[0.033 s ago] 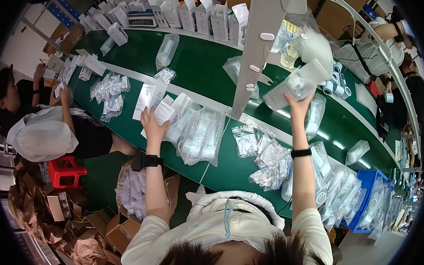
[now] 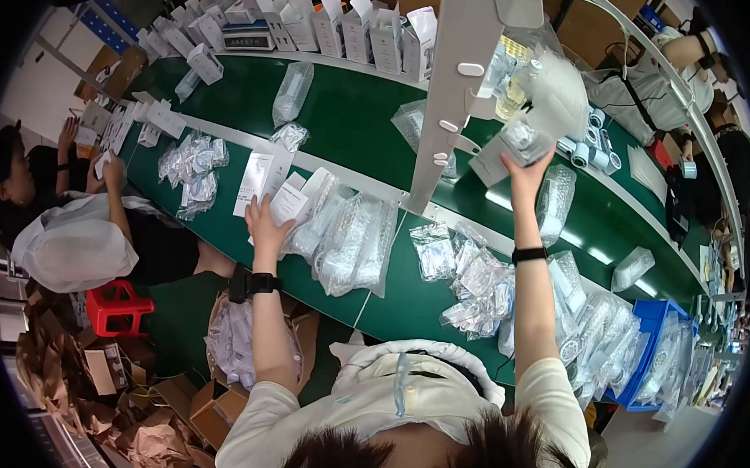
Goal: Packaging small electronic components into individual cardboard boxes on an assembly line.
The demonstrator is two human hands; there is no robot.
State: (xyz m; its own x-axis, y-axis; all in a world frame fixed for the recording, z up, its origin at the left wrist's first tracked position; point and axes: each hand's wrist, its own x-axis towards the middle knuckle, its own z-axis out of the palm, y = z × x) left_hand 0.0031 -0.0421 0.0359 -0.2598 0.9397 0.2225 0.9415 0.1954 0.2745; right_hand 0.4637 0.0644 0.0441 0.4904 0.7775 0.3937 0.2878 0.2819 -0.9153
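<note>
My left hand (image 2: 266, 228) rests with fingers spread over a white printed box or card (image 2: 255, 177) and a smaller white one (image 2: 289, 200) beside it, at the table's far strip. My right hand (image 2: 528, 172) is raised over the rear green surface, its fingers round a white carton (image 2: 494, 160). A clear plastic packet (image 2: 523, 137) shows at the carton's upper end; I cannot tell whether it sits inside. Bubble-wrapped packs (image 2: 349, 241) lie right of my left hand. Between my arms is a pile of small clear bags (image 2: 477, 289).
A white upright post (image 2: 448, 95) stands between my hands. Open white cartons (image 2: 383, 38) line the back. A blue crate (image 2: 650, 355) with wrapped packs stands right. At the left, a person (image 2: 75, 212) works near a red stool (image 2: 119, 306). A wrapped pack (image 2: 292, 95) lies farther back.
My left hand has shifted slightly left and its fingers have spread. The carton in my right hand has turned, and its pale upper end that stuck out to the upper right no longer shows clearly.
</note>
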